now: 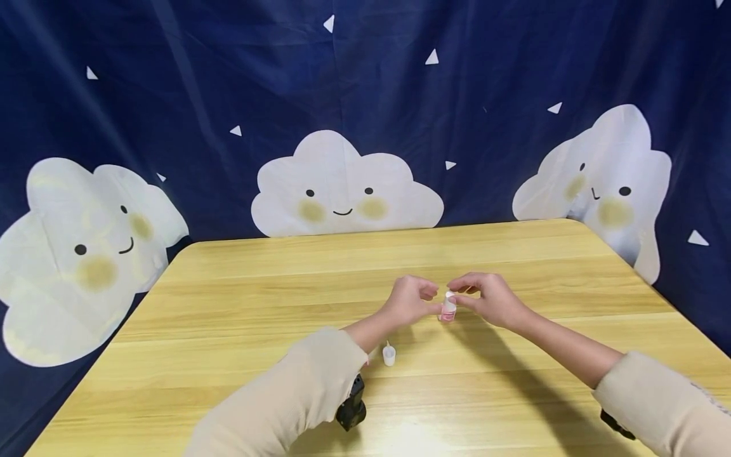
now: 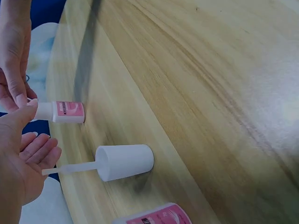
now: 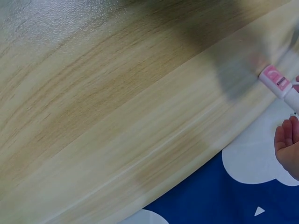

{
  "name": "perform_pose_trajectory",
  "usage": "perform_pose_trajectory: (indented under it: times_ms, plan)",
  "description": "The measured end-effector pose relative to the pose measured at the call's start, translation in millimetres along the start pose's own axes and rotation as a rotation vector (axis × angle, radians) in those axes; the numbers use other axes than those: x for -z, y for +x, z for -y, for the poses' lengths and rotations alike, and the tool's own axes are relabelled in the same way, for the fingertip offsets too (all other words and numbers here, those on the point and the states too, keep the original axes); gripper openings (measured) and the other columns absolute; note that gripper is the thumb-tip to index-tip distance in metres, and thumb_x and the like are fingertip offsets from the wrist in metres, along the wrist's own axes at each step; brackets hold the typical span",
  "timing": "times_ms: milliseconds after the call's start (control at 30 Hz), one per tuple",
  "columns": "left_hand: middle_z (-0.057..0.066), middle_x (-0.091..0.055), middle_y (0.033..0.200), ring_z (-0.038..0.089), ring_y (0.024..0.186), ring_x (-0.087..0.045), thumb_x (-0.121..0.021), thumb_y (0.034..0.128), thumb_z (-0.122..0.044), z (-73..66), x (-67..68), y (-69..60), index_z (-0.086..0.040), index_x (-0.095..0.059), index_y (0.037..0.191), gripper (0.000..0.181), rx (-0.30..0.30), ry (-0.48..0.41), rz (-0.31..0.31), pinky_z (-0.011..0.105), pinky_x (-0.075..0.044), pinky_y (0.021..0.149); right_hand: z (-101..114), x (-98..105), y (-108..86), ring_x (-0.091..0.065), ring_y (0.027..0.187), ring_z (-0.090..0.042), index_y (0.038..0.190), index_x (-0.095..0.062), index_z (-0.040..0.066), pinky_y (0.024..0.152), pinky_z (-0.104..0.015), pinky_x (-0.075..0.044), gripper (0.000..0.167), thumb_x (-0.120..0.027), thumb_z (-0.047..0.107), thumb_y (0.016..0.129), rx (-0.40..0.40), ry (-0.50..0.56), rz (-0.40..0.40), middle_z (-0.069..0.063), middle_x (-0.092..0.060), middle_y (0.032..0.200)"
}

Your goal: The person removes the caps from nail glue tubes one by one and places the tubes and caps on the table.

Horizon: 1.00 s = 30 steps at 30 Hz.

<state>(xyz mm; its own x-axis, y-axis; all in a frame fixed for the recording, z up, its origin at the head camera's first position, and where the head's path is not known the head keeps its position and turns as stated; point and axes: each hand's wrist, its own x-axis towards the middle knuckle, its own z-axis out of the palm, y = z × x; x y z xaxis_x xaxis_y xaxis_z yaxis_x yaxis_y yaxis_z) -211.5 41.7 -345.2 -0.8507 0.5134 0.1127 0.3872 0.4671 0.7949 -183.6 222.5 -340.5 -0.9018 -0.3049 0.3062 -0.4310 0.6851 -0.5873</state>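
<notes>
Head: right hand (image 1: 493, 301) pinching small upright pink-labelled bottle (image 1: 448, 313) by its top, right of centre; left hand (image 1: 408, 301) hanging loosely uncurled at its left, gripping nothing | Left wrist: tapered smooth cap (image 2: 128, 162) standing mouth-up near-left, thin stem (image 2: 81, 167) rising; second bottle (image 2: 161, 216) nearer | Right wrist: wood-grain table (image 3: 103, 102) spreading wide, blue cloth (image 3: 201, 193) hanging past its far edge

It looks like a simple tabletop set, curtained off; which room lies behind, I cannot tell. Across the upper half of the head view hangs a dark blue cloth (image 1: 388, 95) in folds, printed with white triangles (image 1: 329, 24) and smiling clouds (image 1: 342, 171). Below is a plain wood-grain table (image 1: 257, 304) with rounded corners.
</notes>
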Motion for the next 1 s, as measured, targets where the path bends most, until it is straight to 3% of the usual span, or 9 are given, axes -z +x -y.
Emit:
perform_pose_trajectory:
  times_ms: [233, 367, 633, 1000]
  plan:
    - [0.018, -0.069, 0.103, 0.026, 0.094, -0.067, -0.078, 0.0733, -0.010, 1.9, -5.1, 8.0, 0.007, -0.065, 0.106, 0.039, 0.084, 0.032, 0.044, 0.022, -0.056, 0.079, -1, -1, -0.6, -0.064, 0.076, -0.018, 0.091, -0.070, -0.003, 0.070, -0.029, -0.055, 0.011, -0.068, 0.001, 0.081, -0.011, 0.019, -0.002, -0.012, -0.071, 0.086]
    - [0.018, -0.070, 0.099, 0.025, 0.091, -0.068, -0.080, 0.0710, -0.008, 3.0, -7.3, 8.8, 0.007, -0.067, 0.102, 0.036, 0.087, 0.045, 0.058, 0.020, -0.056, 0.075, -2, -2, -0.4, -0.064, 0.073, -0.015, 0.087, -0.071, -0.002, 0.067, -0.023, -0.054, 0.008, -0.069, -0.001, 0.079, -0.018, 0.023, 0.002, -0.011, -0.072, 0.082]
    - [0.019, -0.071, 0.091, 0.025, 0.081, -0.070, -0.078, 0.0706, -0.001, 5.0, -13.8, 7.5, 0.008, -0.070, 0.092, 0.025, 0.108, -0.039, 0.093, 0.017, -0.056, 0.065, -1, -2, 1.6, -0.065, 0.072, -0.018, 0.086, -0.071, -0.002, 0.061, -0.018, -0.051, 0.008, -0.069, 0.000, 0.079, -0.039, 0.035, 0.010, -0.012, -0.072, 0.080]
    - [0.015, -0.072, 0.086, 0.020, 0.078, -0.071, -0.077, 0.0728, -0.003, 8.2, -18.5, 12.0, 0.004, -0.072, 0.089, 0.018, 0.068, 0.002, 0.090, 0.011, -0.052, 0.060, 0, -1, 1.1, -0.064, 0.072, -0.015, 0.086, -0.072, -0.001, 0.061, -0.018, -0.051, 0.007, -0.069, 0.002, 0.080, -0.050, 0.032, 0.009, -0.012, -0.072, 0.082]
